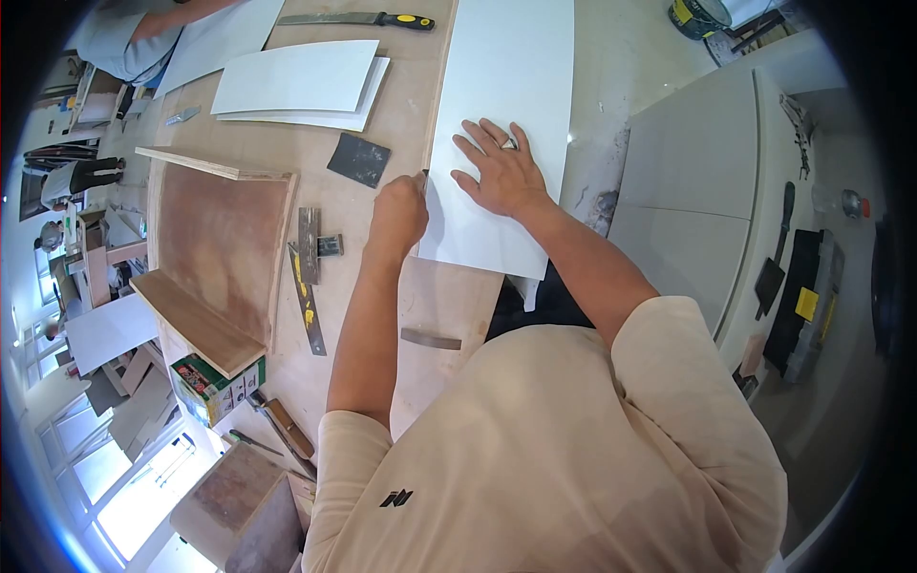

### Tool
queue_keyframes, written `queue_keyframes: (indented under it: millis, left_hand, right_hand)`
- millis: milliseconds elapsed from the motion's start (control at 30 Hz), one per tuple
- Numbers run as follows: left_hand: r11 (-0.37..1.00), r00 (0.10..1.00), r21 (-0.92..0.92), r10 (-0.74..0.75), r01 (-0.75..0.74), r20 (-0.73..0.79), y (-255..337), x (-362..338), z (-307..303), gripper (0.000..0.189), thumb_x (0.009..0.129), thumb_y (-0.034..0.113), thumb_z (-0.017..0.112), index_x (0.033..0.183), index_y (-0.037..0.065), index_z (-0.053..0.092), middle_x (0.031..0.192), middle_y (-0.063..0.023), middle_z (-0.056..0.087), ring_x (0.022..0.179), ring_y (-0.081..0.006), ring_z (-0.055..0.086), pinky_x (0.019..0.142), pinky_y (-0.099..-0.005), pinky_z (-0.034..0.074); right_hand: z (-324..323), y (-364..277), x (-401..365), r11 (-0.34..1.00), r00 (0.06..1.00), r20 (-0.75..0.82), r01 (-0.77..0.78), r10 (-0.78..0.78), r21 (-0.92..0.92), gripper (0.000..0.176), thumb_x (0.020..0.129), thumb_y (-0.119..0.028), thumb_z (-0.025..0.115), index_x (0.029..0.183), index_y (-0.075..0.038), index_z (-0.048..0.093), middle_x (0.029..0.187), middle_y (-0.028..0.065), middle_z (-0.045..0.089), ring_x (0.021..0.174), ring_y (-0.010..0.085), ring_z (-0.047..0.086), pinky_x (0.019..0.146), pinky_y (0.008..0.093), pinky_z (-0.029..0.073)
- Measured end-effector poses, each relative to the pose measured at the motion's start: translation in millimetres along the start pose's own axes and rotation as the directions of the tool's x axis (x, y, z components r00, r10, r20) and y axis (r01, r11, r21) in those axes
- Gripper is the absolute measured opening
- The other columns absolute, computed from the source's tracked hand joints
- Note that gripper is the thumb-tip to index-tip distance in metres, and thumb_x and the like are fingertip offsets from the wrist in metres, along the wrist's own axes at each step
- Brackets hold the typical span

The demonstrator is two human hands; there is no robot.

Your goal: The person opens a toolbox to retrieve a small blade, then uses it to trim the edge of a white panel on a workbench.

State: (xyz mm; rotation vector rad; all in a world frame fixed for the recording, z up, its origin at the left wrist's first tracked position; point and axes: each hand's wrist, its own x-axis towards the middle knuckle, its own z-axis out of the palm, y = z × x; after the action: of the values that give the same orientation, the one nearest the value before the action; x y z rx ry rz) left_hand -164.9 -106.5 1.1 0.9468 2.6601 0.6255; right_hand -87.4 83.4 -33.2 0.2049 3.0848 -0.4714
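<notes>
A long white sheet (501,76) lies along the right side of the wooden table. On its upper face rests my right hand (499,167), flat with the fingers spread and a ring on one finger. At the sheet's left edge my left hand (401,212) is closed round a small dark thing that I cannot make out. Up and to the left of it is a dark square pad (358,159). Left of my left forearm lie a metal strip (309,246) with a small metal piece and a black and yellow blade (308,301).
Stacked white boards (296,81) and a handsaw (363,19) lie at the top. An open wooden box (224,215) stands at left, above a green carton (215,390). Another person's arm (181,17) reaches in at top left. A curved metal strip (431,339) lies near my body.
</notes>
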Motion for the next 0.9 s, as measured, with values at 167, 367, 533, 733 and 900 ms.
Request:
queue_keyframes:
  millis: [167,367,533,733,900]
  left_hand:
    - [1.000,0.999,-0.002,0.030,-0.030,-0.022,0.6,-2.5,0.4,0.024,0.089,0.000,0.056,0.109,-0.004,0.071,0.089,-0.0274,0.067,0.083,-0.0432,0.066,0.076,-0.0478,0.053]
    - [0.999,0.999,0.020,0.041,-0.041,0.008,-0.1,-4.7,-0.8,0.019,0.094,0.001,0.055,0.103,-0.004,0.070,0.089,-0.0241,0.067,0.085,-0.0414,0.067,0.076,-0.0483,0.054]
    - [0.998,0.998,0.004,0.058,-0.058,0.006,-0.1,-10.3,-3.3,0.019,0.094,0.001,0.055,0.103,-0.004,0.070,0.088,-0.0246,0.066,0.084,-0.0425,0.066,0.075,-0.0486,0.053]
    - [0.999,0.999,-0.010,0.049,-0.049,-0.002,-2.5,-15.0,-0.5,0.019,0.094,0.001,0.055,0.103,-0.004,0.071,0.088,-0.0251,0.066,0.082,-0.0432,0.066,0.074,-0.0490,0.053]
    - [0.999,0.999,-0.029,0.040,-0.040,0.004,-1.8,-19.1,-1.5,0.019,0.094,0.001,0.054,0.103,-0.004,0.071,0.089,-0.0249,0.066,0.082,-0.0431,0.066,0.074,-0.0489,0.053]
  right_hand:
    - [-0.8,-0.2,0.0,1.000,1.000,0.011,-0.006,0.006,0.003,0.059,0.101,-0.051,0.044,0.151,-0.021,0.045,0.162,-0.0009,0.033,0.151,0.0170,0.024,0.125,0.0505,0.010]
    - [0.8,1.1,-0.2,1.000,1.000,-0.016,0.006,-0.005,0.027,0.058,0.101,-0.050,0.045,0.150,-0.020,0.046,0.161,-0.0003,0.035,0.150,0.0183,0.026,0.124,0.0500,0.010]
    - [-1.2,1.5,0.3,1.000,1.000,-0.004,-0.001,0.001,0.002,0.058,0.101,-0.051,0.045,0.150,-0.021,0.046,0.162,-0.0008,0.033,0.150,0.0182,0.025,0.125,0.0497,0.011]
    - [-0.7,0.6,0.4,1.000,1.000,0.007,-0.004,0.004,0.008,0.058,0.101,-0.051,0.045,0.151,-0.020,0.045,0.162,-0.0006,0.033,0.151,0.0179,0.025,0.125,0.0507,0.011]
    - [-0.1,0.4,0.6,1.000,1.000,0.008,-0.004,0.004,-0.001,0.058,0.101,-0.051,0.044,0.151,-0.021,0.045,0.162,-0.0007,0.032,0.151,0.0176,0.024,0.125,0.0505,0.011]
